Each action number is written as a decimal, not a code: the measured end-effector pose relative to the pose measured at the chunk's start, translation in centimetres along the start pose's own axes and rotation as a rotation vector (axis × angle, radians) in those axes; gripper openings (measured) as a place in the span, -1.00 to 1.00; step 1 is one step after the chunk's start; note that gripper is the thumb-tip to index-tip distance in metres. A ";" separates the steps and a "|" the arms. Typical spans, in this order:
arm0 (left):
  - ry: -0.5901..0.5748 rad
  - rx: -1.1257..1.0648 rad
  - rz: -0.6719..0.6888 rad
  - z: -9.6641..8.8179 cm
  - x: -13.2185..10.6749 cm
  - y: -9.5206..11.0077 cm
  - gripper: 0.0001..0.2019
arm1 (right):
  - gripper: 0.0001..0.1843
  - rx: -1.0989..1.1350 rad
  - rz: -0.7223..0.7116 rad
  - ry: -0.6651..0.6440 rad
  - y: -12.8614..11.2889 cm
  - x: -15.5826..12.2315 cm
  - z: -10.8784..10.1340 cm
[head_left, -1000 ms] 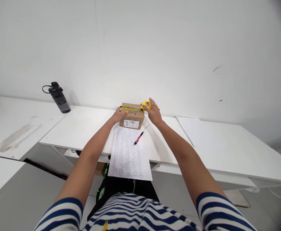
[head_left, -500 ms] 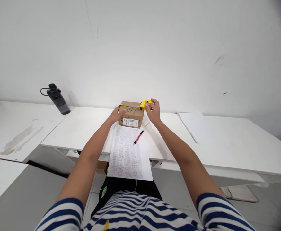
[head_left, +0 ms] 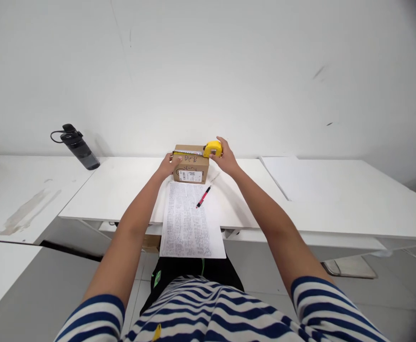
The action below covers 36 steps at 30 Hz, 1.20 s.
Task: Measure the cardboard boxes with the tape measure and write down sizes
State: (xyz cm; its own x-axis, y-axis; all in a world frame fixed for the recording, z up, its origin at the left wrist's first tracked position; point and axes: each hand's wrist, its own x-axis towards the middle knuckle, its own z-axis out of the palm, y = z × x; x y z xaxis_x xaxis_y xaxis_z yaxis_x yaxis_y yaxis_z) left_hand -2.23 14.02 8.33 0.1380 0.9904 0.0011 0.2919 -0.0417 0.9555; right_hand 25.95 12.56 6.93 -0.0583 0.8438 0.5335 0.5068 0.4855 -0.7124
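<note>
A small cardboard box [head_left: 202, 174] with a white label and handwriting stands on the table against the wall. My left hand [head_left: 168, 166] is closed on its left side, thumb over the top edge and fingers by the end of the metal blade [head_left: 188, 153]. That blade stretches across the box's top to a yellow tape measure [head_left: 213, 148]. My right hand [head_left: 226, 156] grips the tape measure's case at the box's upper right corner. Below the box lies a sheet of handwritten paper [head_left: 188, 228], overhanging the table's front edge. A red and black pen [head_left: 203, 197] rests on the sheet.
A dark water bottle [head_left: 81, 148] stands at the back left. White sheets [head_left: 279, 173] lie to the right on the white table [head_left: 336, 204]. A second table [head_left: 61, 173] with a brownish stain adjoins on the left. The wall [head_left: 208, 71] rises directly behind.
The view has shifted slightly. The tape measure's case now sits a little higher and more tilted at the box's right edge. Both hands keep their hold, and the blade still spans the box.
</note>
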 end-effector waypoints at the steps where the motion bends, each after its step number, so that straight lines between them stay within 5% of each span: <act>1: 0.004 0.005 0.003 0.0 0.0 0.0 -0.43 | -0.15 -0.054 -0.027 -0.004 -0.3 0.1 -0.4; 5: -0.008 0.038 -0.010 0.0 -0.1 0.2 -0.46 | -0.23 -0.151 -0.049 -0.057 -1.3 1.0 -1.6; 11: -0.046 0.206 -0.082 -1.6 0.9 2.4 -0.55 | -0.30 -0.131 0.112 -0.102 -2.9 2.5 -2.1; 16: 0.149 0.161 -0.217 -1.2 3.5 4.1 -0.54 | -0.51 -0.131 0.210 -0.010 -4.0 3.0 -1.4; 24: 0.383 0.149 -0.177 3.1 4.5 1.7 -0.63 | -0.59 -0.116 0.263 0.064 -4.3 2.9 -0.5; 30: 0.345 0.172 -0.136 2.8 4.8 1.2 -0.68 | -0.64 -0.142 0.271 0.089 -4.5 3.2 -0.3; 36: 0.305 0.235 -0.144 2.6 5.1 1.0 -0.37 | -0.65 -0.216 0.340 0.056 -5.4 3.6 -0.5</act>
State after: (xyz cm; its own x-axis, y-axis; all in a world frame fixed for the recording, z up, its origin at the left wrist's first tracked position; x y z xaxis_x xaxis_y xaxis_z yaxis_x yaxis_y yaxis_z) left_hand 1.21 18.74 8.55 -0.1964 0.9805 -0.0067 0.5005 0.1061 0.8592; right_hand 23.44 12.85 12.96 0.1881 0.9312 0.3121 0.6582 0.1163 -0.7438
